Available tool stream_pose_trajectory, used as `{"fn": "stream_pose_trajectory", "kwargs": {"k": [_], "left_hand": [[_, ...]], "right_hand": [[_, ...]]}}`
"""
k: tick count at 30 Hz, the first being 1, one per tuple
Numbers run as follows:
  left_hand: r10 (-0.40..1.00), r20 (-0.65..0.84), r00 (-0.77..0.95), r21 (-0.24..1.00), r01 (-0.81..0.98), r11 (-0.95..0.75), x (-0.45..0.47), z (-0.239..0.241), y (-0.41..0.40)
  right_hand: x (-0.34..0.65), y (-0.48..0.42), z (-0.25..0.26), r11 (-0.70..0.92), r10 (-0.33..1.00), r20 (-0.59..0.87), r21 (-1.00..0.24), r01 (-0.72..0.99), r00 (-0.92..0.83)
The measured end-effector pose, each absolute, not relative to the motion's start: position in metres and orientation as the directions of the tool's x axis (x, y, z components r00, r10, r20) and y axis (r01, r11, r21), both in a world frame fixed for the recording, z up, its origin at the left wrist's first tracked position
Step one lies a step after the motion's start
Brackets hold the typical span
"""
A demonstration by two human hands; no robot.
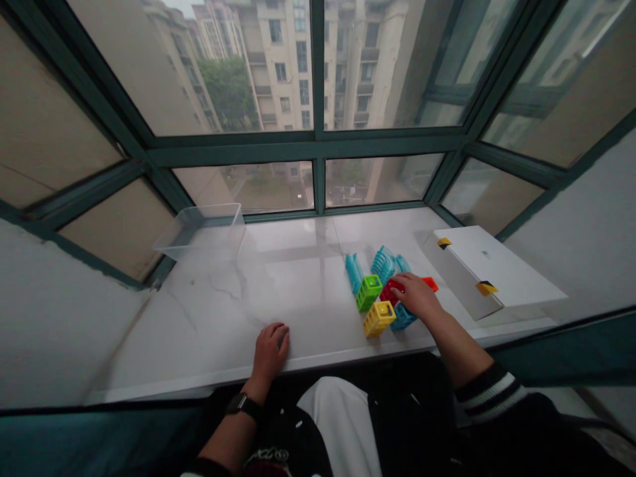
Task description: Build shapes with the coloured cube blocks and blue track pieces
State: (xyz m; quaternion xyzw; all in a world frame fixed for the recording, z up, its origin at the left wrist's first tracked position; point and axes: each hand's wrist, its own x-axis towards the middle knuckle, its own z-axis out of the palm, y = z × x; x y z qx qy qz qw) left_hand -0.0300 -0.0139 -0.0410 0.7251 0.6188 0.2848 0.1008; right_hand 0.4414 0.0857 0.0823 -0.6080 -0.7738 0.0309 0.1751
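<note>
My right hand [417, 296] lies with its fingers over the red block [392, 290], grip unclear, amid green [369, 292], yellow [378, 318] and blue blocks [385, 264] on the marble surface [278, 278]. My left hand [271, 348], loosely fisted and empty, rests near the front edge.

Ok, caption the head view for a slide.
Right hand on a red block among coloured blocks; left hand resting on the marble sill.
</note>
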Motion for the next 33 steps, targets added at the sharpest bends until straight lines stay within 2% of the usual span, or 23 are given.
{"fn": "stream_pose_trajectory", "kwargs": {"k": [7,15,25,33], "left_hand": [[0.954,0.294,0.067,0.49,0.846,-0.21,-0.03,-0.039,-0.014],[0.955,0.289,0.07,0.483,0.851,-0.208,-0.03,-0.04,-0.014],[0.934,0.344,0.1,0.441,0.86,-0.255,-0.033,-0.048,-0.012],[0.931,0.352,0.095,0.431,0.867,-0.252,-0.032,-0.047,-0.013]], "right_hand": [[0.44,0.083,0.083,0.247,0.957,0.218,-0.27,0.931,-0.191],[0.445,0.052,0.103,0.22,0.913,0.401,-0.337,0.915,-0.071],[0.455,0.018,0.075,0.145,0.981,0.177,-0.415,0.898,-0.077],[0.454,0.014,0.078,0.134,0.983,0.171,-0.423,0.896,-0.066]]}}
